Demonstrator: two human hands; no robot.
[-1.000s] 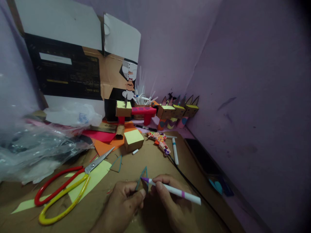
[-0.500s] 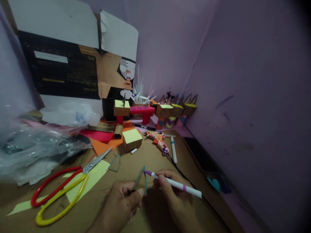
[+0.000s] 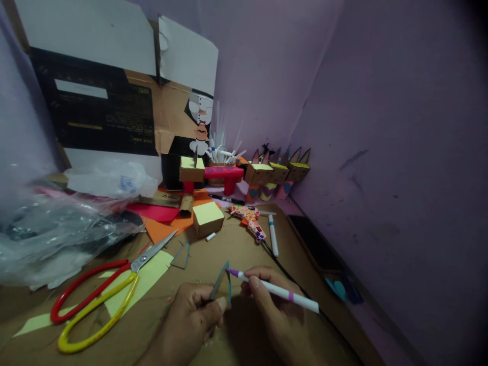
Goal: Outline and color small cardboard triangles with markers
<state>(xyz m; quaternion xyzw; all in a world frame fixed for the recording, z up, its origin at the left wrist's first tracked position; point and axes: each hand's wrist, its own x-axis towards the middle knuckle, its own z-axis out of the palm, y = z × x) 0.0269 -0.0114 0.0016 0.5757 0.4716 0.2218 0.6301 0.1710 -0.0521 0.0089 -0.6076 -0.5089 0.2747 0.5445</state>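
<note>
My left hand [image 3: 196,317] pinches the base of a small cardboard triangle [image 3: 220,282] with teal edges, its point upward. In my right hand [image 3: 272,305] is a white marker [image 3: 280,291] with a purple band; its purple tip touches or nearly touches the triangle close to the top. A similar teal-edged triangle [image 3: 183,255] lies on the cardboard to the left. Beyond my hands sits a small cardboard box [image 3: 208,221] with a yellow top, and a white marker cap [image 3: 211,237] lies in front of it.
Big scissors [image 3: 131,274] with red and yellow handles lie left on yellow paper [image 3: 152,267]. A patterned glue gun [image 3: 247,221] and a blue-banded marker [image 3: 273,235] are behind my right hand. Plastic bags [image 3: 76,229] pile up at left. Cardboard animal figures [image 3: 261,175] stand along the wall.
Both hands keep their hold, and the marker tip stays by the top of the triangle. The view has shifted very slightly.
</note>
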